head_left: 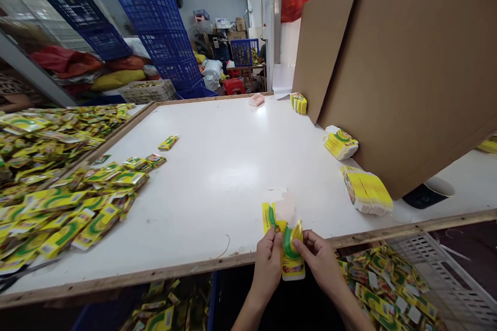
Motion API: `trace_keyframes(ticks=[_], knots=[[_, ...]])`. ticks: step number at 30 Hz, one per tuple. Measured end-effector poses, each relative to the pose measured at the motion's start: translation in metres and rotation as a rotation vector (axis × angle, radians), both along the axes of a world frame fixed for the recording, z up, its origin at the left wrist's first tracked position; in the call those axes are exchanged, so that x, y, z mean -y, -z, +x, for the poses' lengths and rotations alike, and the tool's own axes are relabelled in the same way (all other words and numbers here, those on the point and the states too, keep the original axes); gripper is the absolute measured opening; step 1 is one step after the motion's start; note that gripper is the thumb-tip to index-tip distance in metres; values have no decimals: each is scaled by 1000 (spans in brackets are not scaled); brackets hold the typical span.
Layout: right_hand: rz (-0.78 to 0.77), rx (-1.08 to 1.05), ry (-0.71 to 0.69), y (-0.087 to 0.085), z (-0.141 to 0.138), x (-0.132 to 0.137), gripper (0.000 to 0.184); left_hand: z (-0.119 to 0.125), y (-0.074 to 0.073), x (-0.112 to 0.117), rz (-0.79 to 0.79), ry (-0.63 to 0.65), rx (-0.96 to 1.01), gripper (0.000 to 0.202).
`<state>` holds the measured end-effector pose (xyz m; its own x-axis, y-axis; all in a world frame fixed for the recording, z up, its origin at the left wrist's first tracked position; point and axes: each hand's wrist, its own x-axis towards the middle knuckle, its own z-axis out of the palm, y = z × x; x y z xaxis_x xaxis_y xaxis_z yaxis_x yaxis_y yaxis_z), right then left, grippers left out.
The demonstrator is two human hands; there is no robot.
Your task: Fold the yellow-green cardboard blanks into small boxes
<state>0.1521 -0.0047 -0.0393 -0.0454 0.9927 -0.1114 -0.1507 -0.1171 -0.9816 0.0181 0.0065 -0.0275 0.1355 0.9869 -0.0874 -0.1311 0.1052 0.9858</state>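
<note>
My left hand (pixel 267 258) and my right hand (pixel 320 261) are both closed on one flat yellow and green printed carton (pixel 289 248) at the near edge of the white table (pixel 225 165). The left fingers pinch its left flap, the right fingers pinch its right edge. The carton stands roughly upright, partly spread open, with a red band at its bottom.
A heap of flat yellow cartons (pixel 70 201) covers the table's left side. Bundled stacks (pixel 367 191) (pixel 339 143) (pixel 298 103) lie at the right beside leaning cardboard sheets (pixel 407 72). A white crate of cartons (pixel 392 295) sits lower right. Blue crates (pixel 163 36) are stacked behind.
</note>
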Motion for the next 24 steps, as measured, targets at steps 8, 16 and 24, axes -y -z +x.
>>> trace_keyframes(ticks=[8,16,24], knots=[[70,222,161,9,5,-1,35,-6,2,0,-20,30,15,61],[153,92,-75,-8,21,-2,46,-24,-20,-3,-75,306,153,50],[153,255,-256,-25,33,-3,28,-24,-19,4,-170,371,251,42]])
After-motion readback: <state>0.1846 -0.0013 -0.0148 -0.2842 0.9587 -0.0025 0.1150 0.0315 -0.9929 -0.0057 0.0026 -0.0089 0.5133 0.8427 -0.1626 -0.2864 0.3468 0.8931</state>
